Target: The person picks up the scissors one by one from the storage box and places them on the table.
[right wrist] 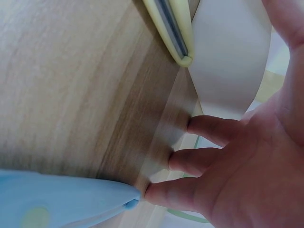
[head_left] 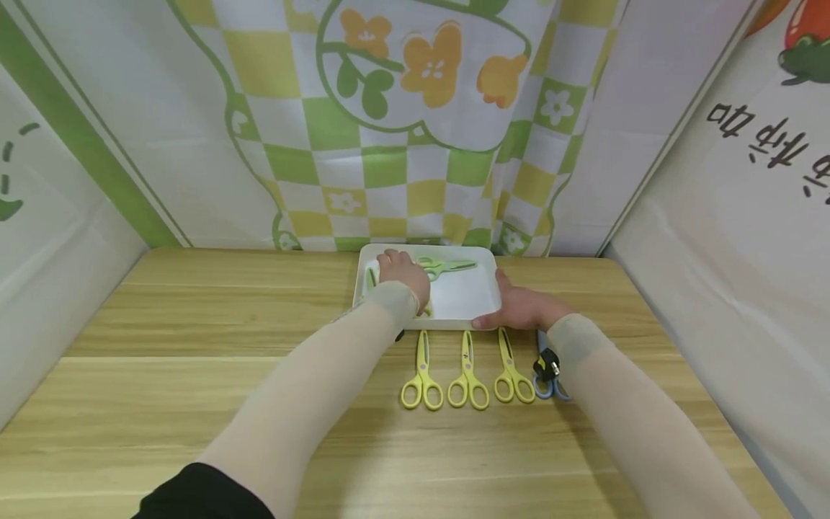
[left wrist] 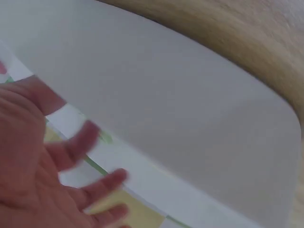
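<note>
My left hand point(head_left: 405, 275) is over the left half of a white tray point(head_left: 462, 299), its fingers spread with nothing between them in the left wrist view. Green scissors point(head_left: 446, 268) lie in the tray to the right of that hand; another green pair point(head_left: 371, 278) shows at the left, partly hidden by it. At the tray's front right corner is my right hand point(head_left: 525, 306), thumb by the front rim and straight fingers point(right wrist: 190, 161) beside the tray, near the tabletop. Blue scissors point(right wrist: 61, 197) lie close to those fingertips, partly hidden by the right wrist in the head view.
In front of the tray, three pairs of yellow scissors stand in a row: left point(head_left: 422, 375), middle point(head_left: 467, 375) and right point(head_left: 510, 371), blades toward the tray. A checked curtain point(head_left: 389, 166) hangs behind the wooden table point(head_left: 194, 404).
</note>
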Tool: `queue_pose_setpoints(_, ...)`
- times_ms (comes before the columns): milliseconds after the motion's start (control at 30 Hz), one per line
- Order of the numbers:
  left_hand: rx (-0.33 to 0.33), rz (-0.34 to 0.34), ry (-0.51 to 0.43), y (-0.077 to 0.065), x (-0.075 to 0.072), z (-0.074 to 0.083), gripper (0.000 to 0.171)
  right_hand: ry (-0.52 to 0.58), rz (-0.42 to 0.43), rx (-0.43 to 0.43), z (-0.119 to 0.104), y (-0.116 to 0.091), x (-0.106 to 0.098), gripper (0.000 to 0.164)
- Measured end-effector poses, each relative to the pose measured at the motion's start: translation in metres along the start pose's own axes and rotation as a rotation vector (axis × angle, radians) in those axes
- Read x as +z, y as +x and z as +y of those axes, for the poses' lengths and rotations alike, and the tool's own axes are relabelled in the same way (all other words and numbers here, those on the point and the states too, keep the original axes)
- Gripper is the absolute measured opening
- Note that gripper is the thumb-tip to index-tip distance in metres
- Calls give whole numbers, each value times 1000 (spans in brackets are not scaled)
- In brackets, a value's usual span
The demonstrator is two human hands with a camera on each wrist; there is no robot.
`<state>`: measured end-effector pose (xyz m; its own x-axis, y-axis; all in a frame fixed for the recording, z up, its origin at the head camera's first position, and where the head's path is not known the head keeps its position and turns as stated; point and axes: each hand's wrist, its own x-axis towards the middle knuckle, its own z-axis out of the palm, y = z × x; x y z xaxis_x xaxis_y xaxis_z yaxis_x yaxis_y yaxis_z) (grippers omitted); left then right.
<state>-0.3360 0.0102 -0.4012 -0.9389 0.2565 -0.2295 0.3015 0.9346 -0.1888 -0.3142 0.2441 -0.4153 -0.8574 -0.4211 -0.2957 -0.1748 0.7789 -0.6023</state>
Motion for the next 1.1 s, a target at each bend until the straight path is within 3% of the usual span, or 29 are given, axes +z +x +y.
queue_pose_setpoints(167, 122, 68, -26, 3, 2, 1, 42, 4, 4, -21, 1, 0, 1, 132)
queue_pose_setpoints(300, 150, 104, -63, 7, 5, 0, 21, -1, 0, 9, 2, 0, 2, 134)
queue_pose_setpoints(367, 156, 118, -68, 9, 6, 0, 19, -1, -2, 18, 2, 0, 2, 135)
queue_pose_setpoints(867, 279, 142, 61, 12, 3, 4, 8, 1, -13, 31, -1, -1, 0, 135)
queue_pose_setpoints(1100, 369, 182, 194, 11, 0, 6, 22, 10, -4, 2, -3, -2, -1, 133)
